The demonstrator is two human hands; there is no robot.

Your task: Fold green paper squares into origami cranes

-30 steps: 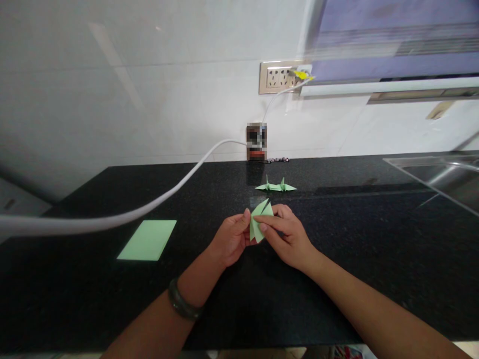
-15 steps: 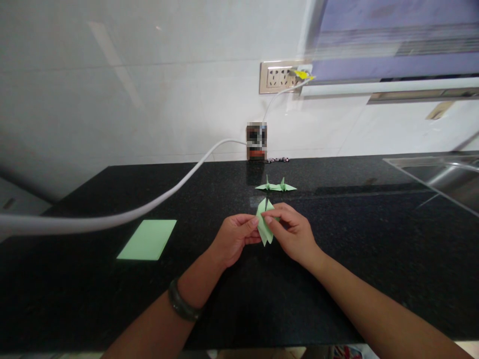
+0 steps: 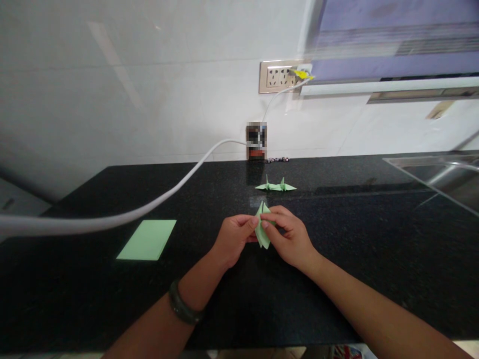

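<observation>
Between my two hands is a folded sheet of light green origami paper (image 3: 264,234), a narrow diamond shape with a split at its top. My left hand (image 3: 235,238) pinches its left edge between thumb and fingers. On the other side, my right hand (image 3: 292,233) has thumb and forefinger closed on the paper's right part. Two green paper cranes (image 3: 276,186) stand side by side just beyond the hands. To the left lies a stack of square green paper (image 3: 147,240) on the black countertop (image 3: 239,309).
A white cable (image 3: 157,202) arcs across the left side toward a small pixelated object (image 3: 256,141) against the wall. Beside that lies a beaded string (image 3: 278,160). A wall socket (image 3: 279,77) is above, and a metal sink (image 3: 449,174) is at the right.
The folded paper has shifted slightly left and turned narrower between my fingers. My right hand has moved a little left with it; the left hand has barely moved.
</observation>
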